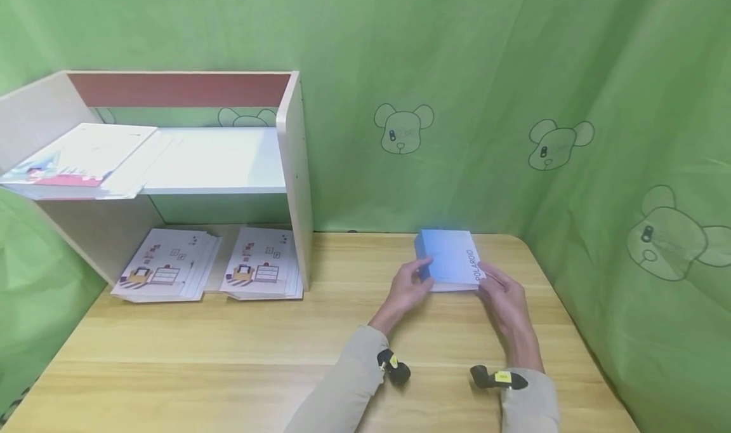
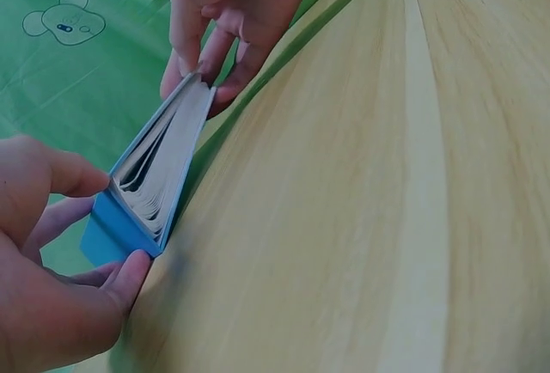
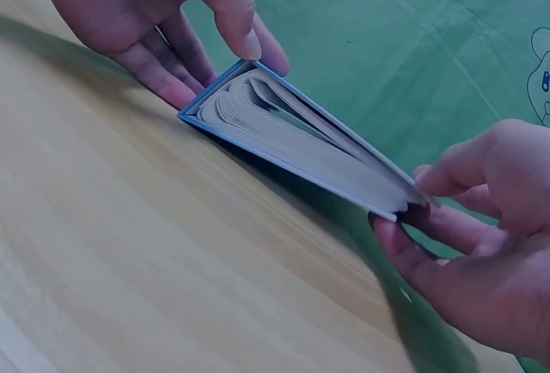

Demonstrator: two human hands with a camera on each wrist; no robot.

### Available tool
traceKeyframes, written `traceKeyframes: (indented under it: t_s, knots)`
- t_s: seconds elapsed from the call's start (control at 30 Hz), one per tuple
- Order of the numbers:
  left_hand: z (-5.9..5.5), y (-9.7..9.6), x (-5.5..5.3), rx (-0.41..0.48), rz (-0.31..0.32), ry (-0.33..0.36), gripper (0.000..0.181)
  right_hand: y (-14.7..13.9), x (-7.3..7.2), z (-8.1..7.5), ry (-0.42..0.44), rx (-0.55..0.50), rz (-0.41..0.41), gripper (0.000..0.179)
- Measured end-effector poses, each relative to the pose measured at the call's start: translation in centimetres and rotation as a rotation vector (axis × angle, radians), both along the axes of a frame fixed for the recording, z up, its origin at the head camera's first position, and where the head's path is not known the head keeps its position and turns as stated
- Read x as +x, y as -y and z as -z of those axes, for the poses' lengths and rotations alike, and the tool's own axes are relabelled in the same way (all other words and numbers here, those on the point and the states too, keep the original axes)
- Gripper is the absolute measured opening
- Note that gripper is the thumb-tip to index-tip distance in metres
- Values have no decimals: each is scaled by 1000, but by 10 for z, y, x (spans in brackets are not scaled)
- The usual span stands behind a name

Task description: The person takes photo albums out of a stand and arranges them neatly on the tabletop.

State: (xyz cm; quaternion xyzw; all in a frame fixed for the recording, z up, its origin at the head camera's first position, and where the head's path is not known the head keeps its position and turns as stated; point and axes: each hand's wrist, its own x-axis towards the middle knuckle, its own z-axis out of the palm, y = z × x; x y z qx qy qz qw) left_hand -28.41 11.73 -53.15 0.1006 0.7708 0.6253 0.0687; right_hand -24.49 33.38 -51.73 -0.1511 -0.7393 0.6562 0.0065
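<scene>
Both hands hold a thick blue photo album [image 1: 451,255] marked POLAROID near the table's back edge. My left hand [image 1: 410,287] grips the spine side, its thumb and fingers on the blue spine [image 2: 120,231] in the left wrist view. The right hand [image 1: 505,293] pinches the opposite, opening edge between thumb and fingers. In the right wrist view, the album's page ends [image 3: 284,132] face the camera, bulging unevenly between the two covers. Its covers are closed, with a narrow gap among the leaves.
A white shelf unit [image 1: 294,185] stands at the table's left. Two stacks of illustrated booklets [image 1: 162,268] lie in its lower level, and another stack [image 1: 85,157] sits on its upper board. Green cloth [image 1: 457,52] with bear faces hangs behind and right of the wooden table [image 1: 228,363].
</scene>
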Motion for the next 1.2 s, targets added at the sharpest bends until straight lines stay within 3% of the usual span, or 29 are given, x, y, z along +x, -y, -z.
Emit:
traceKeyframes:
  t_s: [0.5,0.93,1.2]
  knots:
    - [0,-5,2,-17,-33,-40,45,-7,3,2,6,371,-87,53]
    - [4,-7,6,-24,-31,-22,45,-10,10,12,-44,489,-88,47]
    - [-2,0,4,-16,-27,-18,46,-5,6,7,-74,408,-34,52]
